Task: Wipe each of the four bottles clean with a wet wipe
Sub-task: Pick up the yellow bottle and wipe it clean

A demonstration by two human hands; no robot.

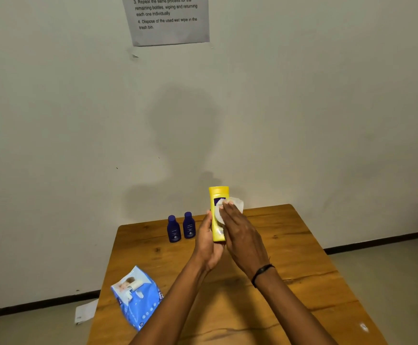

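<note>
My left hand [209, 241] grips the lower part of a yellow bottle [217, 195], holding it upright above the wooden table [290, 245]. Flat against the bottle's front lies my right hand [240, 232], pressing a white wet wipe [237, 202] onto it. Two small dark blue bottles [173, 229] [189, 225] stand side by side at the table's far edge, left of my hands. I see no fourth bottle; it may be hidden behind my hands.
A blue pack of wet wipes [138, 298] lies at the table's near left edge. A white paper [85, 311] rests on the floor to its left. The wall behind carries a printed instruction sheet [166, 19].
</note>
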